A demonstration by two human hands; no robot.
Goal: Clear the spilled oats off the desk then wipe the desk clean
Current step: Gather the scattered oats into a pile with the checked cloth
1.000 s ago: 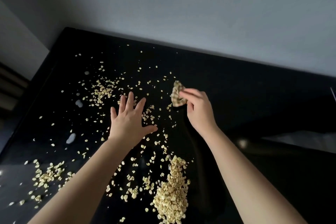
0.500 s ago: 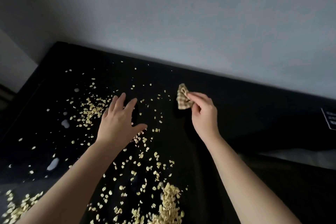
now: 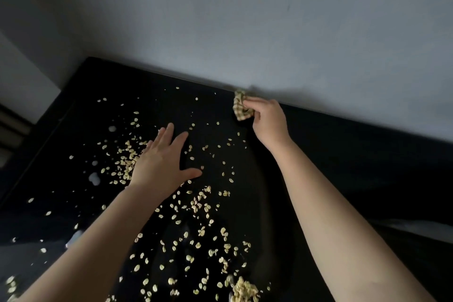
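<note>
Pale flat oats (image 3: 245,288) lie scattered across the black worktop (image 3: 343,167), thickest at 9 o'clock of the left hand (image 3: 163,167) and heaped at its 5 o'clock. That hand is spread flat; the right hand (image 3: 269,122), at 1 o'clock, pinches a crumpled checked cloth (image 3: 241,109).

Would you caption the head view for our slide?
Left hand spread over pale spilled oats; right hand pinches beige checked cloth.

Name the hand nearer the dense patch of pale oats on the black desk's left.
Left. The left hand lies against the oat patch; the right hand is far off rightward.
</note>
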